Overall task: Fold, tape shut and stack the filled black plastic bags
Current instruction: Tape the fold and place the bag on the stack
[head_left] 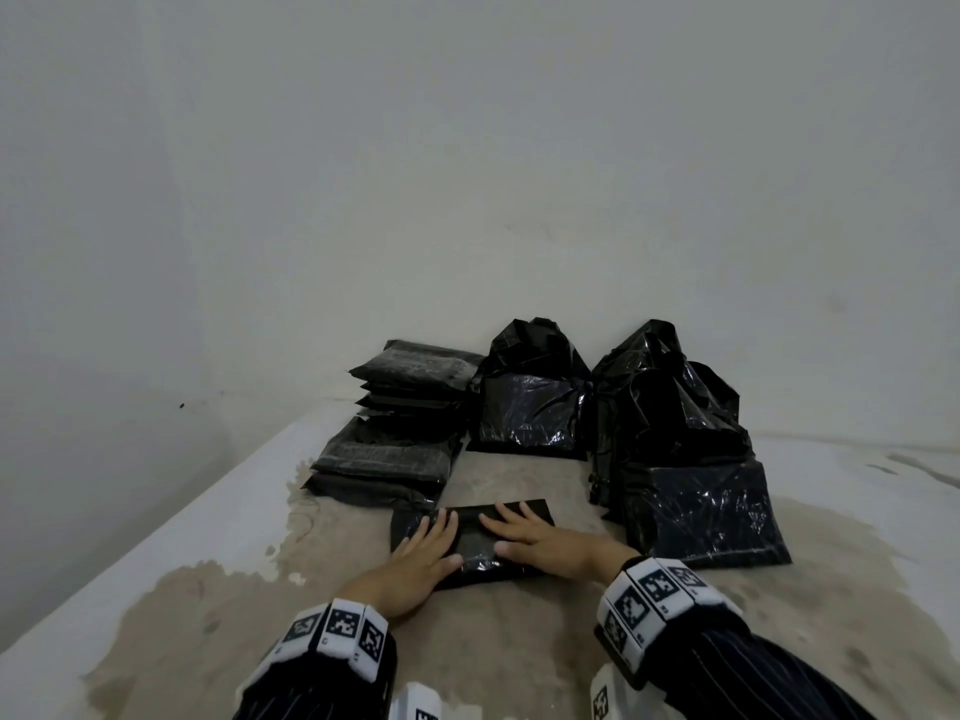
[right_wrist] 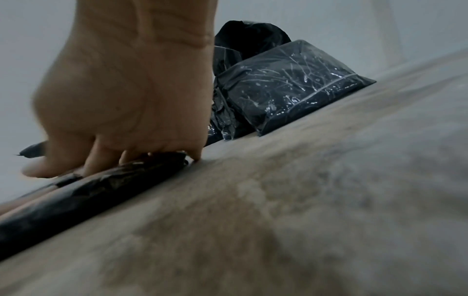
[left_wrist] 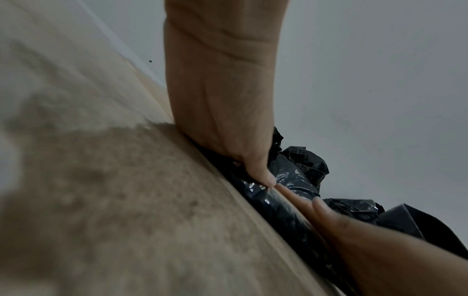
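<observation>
A flat, folded black plastic bag (head_left: pixel 470 537) lies on the stained surface in front of me. Both hands press down on it with straight, spread fingers: my left hand (head_left: pixel 421 550) on its left half, my right hand (head_left: pixel 524 535) on its right half. The left wrist view shows my left hand (left_wrist: pixel 228 124) flat on the bag (left_wrist: pixel 276 202), with the other hand's fingers (left_wrist: pixel 321 206) beside it. In the right wrist view my right hand (right_wrist: pixel 126 104) lies on the bag (right_wrist: pixel 83 194). A stack of flat taped bags (head_left: pixel 395 433) sits at the back left.
Loose, filled black bags with open tops stand behind (head_left: pixel 535 402) and to the right (head_left: pixel 691 459); one (right_wrist: pixel 291 88) shows in the right wrist view. The pale surface (head_left: pixel 519 641) ends at a white ledge on the left (head_left: pixel 156 522). White walls close off the back.
</observation>
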